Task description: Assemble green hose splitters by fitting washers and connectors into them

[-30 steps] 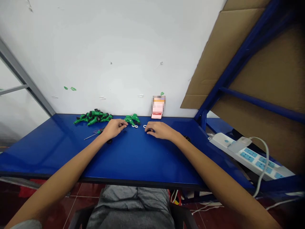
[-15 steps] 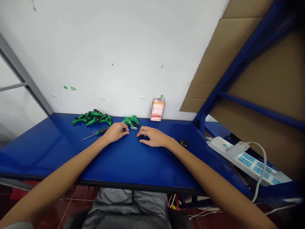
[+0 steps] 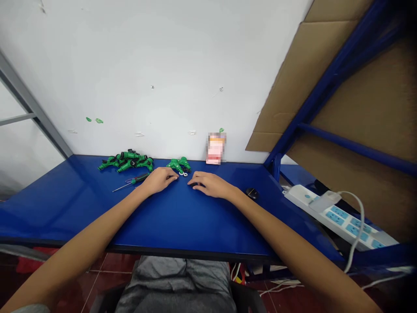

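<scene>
On the blue table, my left hand has thumb and fingers pinched together; what they may hold is too small or hidden to name. My right hand is closed with its fingertips on a small black part, mostly hidden by the fingers. Between and just beyond the hands lie green plastic fittings that look like branched hose connectors. Two small white rings lie at their near side. Left of my left hand is a screwdriver with a dark green handle, its shaft pointing left.
Several more green connectors are heaped at the back left. Behind my right wrist sits a small black rounded object. A pixelated card stands against the wall. To the right are a white power strip with a cable and a blue frame.
The fingers of my right hand have drawn closer together around the black part. My left fingertips have shifted slightly right. The objects on the table lie as before.
</scene>
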`<move>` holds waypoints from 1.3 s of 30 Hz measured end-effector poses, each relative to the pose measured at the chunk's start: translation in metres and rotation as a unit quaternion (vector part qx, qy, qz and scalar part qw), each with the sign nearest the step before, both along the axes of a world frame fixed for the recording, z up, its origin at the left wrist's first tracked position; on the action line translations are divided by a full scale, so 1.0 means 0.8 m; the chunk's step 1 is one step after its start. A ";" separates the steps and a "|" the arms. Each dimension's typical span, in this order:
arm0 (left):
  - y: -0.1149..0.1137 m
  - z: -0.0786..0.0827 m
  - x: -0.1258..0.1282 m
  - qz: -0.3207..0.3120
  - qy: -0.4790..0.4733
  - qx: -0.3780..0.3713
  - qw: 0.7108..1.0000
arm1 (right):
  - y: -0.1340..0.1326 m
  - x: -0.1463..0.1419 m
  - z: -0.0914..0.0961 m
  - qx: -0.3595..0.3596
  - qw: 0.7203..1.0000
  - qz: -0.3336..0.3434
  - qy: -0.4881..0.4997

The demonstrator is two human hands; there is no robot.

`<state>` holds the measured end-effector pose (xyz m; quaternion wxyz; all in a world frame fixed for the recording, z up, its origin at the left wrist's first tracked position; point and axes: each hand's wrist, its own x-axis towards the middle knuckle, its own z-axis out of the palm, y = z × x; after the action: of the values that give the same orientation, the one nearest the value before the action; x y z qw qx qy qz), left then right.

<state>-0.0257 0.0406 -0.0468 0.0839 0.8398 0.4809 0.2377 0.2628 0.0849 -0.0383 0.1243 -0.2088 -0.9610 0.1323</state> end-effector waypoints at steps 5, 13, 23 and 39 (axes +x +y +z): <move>0.002 0.008 -0.011 0.004 -0.015 0.025 1.000 | -0.004 -0.002 0.002 -0.007 1.000 -0.009 0.008; -0.004 0.025 -0.041 -0.034 0.039 -0.061 0.997 | -0.005 0.002 0.005 -0.011 1.000 -0.001 0.000; -0.001 0.019 -0.031 -0.055 0.031 -0.051 0.997 | 0.000 0.000 0.002 -0.035 0.999 -0.013 0.006; -0.014 0.008 0.010 -0.065 -0.009 -0.044 0.997 | -0.007 -0.005 0.004 -0.043 0.998 -0.045 0.014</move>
<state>-0.0176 0.0294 -0.0401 0.1399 0.8626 0.4345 0.2180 0.2589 0.0793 -0.0349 0.1344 -0.2549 -0.9422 0.1709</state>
